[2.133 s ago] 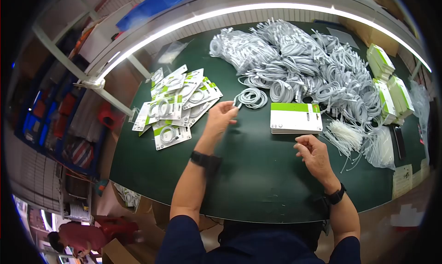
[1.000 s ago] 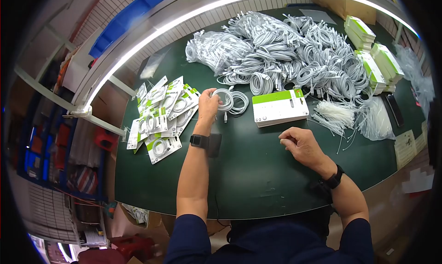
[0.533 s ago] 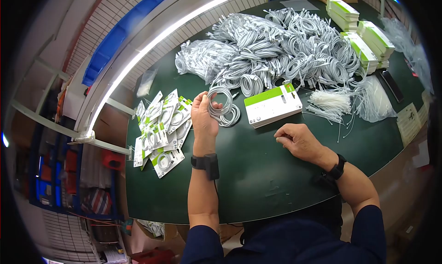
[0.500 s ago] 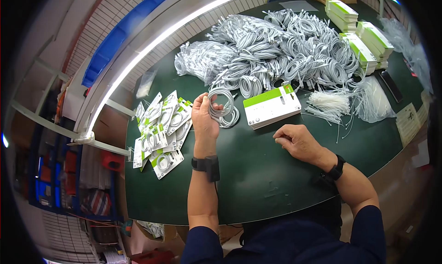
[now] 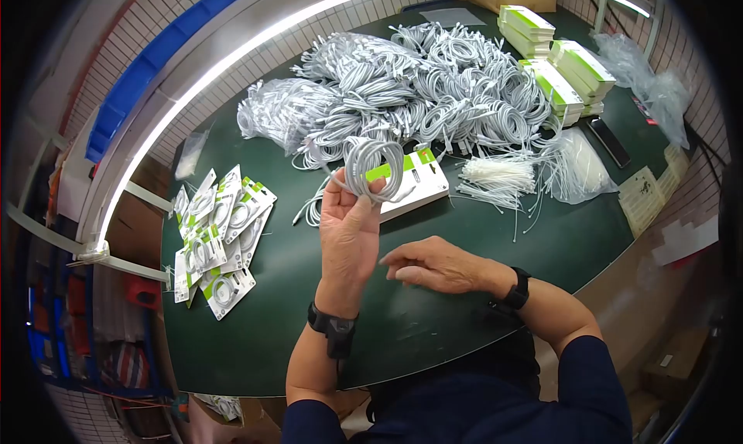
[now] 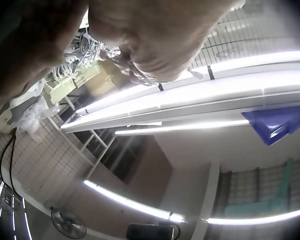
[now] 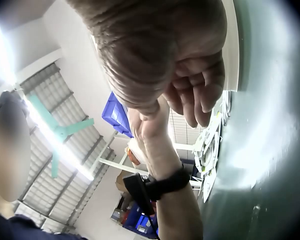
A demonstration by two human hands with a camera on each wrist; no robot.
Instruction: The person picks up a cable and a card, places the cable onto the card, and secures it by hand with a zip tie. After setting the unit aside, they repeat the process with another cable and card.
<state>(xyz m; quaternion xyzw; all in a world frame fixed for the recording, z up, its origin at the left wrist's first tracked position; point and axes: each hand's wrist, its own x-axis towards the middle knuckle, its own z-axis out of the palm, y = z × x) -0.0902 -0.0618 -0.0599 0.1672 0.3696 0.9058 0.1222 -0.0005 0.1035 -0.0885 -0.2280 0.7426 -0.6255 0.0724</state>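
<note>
In the head view the left hand (image 5: 350, 231) is raised above the table and grips a coiled grey-white cable (image 5: 375, 165) between thumb and fingers. Behind that coil lies a stack of white and green cards (image 5: 422, 187), partly covered by it. Another coiled cable (image 5: 311, 210) rests on the table left of the left hand. The right hand (image 5: 437, 264) hovers in front of the card stack, its fingers loosely bent with nothing in them. In the right wrist view the right hand (image 7: 190, 65) shows empty, loosely bent fingers, with the left forearm beyond.
Packaged cables on cards (image 5: 220, 227) lie piled at the left. A large heap of coiled cables (image 5: 433, 88) covers the back. White cable ties (image 5: 495, 177), a plastic bag (image 5: 576, 165), a phone (image 5: 609, 142) and stacked card packs (image 5: 569, 73) are at the right.
The left hand has picked up the coil from the table and raised it in front of the card stack. The right hand has moved left, closer to the left hand. The head view has shifted.
</note>
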